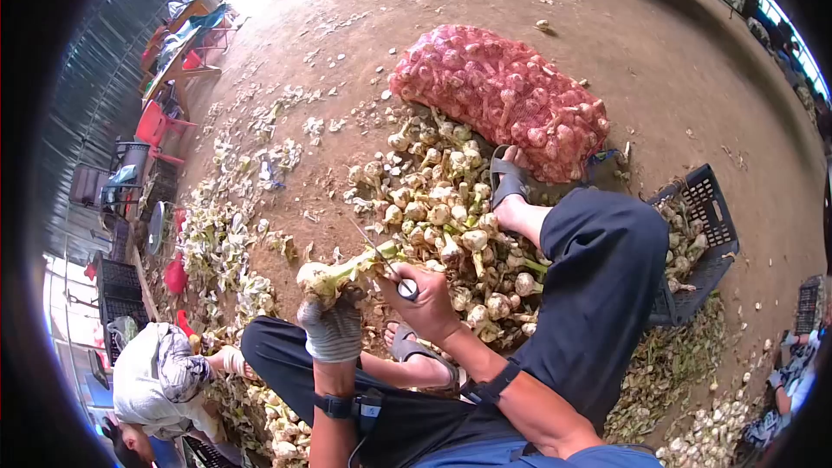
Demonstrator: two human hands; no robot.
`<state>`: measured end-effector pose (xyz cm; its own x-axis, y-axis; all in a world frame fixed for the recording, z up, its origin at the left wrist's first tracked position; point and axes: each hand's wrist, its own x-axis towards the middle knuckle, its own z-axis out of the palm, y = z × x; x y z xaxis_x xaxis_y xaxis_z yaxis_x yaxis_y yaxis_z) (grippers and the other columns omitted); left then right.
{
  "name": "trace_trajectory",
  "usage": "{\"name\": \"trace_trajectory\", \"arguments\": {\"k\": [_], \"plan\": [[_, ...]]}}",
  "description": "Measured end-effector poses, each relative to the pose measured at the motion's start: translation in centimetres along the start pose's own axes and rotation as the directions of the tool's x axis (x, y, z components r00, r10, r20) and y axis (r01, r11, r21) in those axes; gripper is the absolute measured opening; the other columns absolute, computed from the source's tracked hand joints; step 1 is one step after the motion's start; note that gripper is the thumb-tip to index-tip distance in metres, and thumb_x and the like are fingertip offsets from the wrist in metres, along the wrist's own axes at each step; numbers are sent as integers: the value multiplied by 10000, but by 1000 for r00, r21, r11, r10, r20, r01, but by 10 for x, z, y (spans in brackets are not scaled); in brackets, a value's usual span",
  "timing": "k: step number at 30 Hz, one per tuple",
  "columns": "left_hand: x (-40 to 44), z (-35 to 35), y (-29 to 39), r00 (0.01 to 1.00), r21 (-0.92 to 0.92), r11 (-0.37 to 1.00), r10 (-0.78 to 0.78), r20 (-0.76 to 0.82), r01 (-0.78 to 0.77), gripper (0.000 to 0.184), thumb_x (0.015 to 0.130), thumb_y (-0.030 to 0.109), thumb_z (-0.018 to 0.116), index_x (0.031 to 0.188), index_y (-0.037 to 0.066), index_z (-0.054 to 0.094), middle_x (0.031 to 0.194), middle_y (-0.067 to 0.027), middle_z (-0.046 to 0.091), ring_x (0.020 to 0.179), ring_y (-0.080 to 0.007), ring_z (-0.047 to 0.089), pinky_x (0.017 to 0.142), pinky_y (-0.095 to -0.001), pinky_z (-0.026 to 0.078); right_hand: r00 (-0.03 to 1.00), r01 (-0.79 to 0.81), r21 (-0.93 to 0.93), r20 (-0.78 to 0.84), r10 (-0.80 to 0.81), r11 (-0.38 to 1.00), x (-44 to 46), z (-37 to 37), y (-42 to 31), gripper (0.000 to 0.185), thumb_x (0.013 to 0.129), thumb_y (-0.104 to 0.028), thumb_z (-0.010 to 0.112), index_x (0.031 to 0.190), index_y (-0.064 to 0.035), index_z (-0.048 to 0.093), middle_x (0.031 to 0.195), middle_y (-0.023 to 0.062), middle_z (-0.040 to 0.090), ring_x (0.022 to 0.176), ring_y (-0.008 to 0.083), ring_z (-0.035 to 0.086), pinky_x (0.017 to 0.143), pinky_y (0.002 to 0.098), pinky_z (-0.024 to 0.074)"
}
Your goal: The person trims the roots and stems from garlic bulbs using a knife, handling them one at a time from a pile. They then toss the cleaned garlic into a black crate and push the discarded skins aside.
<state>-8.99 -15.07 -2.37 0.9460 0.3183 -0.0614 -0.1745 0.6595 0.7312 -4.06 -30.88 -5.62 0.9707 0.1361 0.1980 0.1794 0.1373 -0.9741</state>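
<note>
My left hand (331, 329), in a grey-white striped glove, is closed round a garlic bulb (315, 279) whose stalk points right. My bare right hand (425, 302) is closed on a thin-bladed knife (373, 245). The round end of its handle shows at the fingers. The blade lies across the garlic stalk (368, 264), touching or very near it; I cannot tell which. Beyond my hands, a heap of garlic bulbs (438, 208) with cut and uncut stalks spreads over the ground between my feet.
A full red mesh sack of garlic (503, 87) lies ahead. At right stands a black crate (712, 208) holding garlic. Trimmed leaves (217, 230) litter the left ground. A person (160, 373) bends at lower left; another person (793, 381) is at far right.
</note>
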Motion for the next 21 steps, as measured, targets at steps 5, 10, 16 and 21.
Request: {"name": "trace_trajectory", "arguments": {"k": [5,10,16,21], "plan": [[-3,29,4,997,-105,993,56,-45,-60,561,816,389,733,1247,65,577,1188,-125,646,1064,-283,651,883,-412,586,903,-429,-384,-194,383,818,-54,15,143,304,875,-298,752,767,-27,669,565,58,612,504,132,614,473,326,451],[-11,-52,107,950,64,949,312,-30,-309,471,953,294,613,1311,3,517,1253,-181,609,1096,-254,638,1032,-367,510,678,-729,-33,-176,714,684,-8,-16,95,397,887,-316,730,680,11,642,584,31,596,463,130,581,420,329,545],[-25,-99,128,894,691,708,394,-214,-146,465,953,252,606,1330,0,507,1237,-178,616,1086,-238,637,1018,-347,504,829,-512,-61,-296,474,857,4,3,114,415,890,-341,728,672,-2,631,592,64,583,504,169,540,441,361,437],[60,-103,-152,969,945,286,-228,-96,161,488,925,243,634,1333,5,510,1227,-170,623,1070,-232,639,994,-343,510,818,-368,-62,-495,292,928,-3,-7,72,436,890,-374,699,743,33,650,669,195,637,597,299,616,572,452,473]]}}
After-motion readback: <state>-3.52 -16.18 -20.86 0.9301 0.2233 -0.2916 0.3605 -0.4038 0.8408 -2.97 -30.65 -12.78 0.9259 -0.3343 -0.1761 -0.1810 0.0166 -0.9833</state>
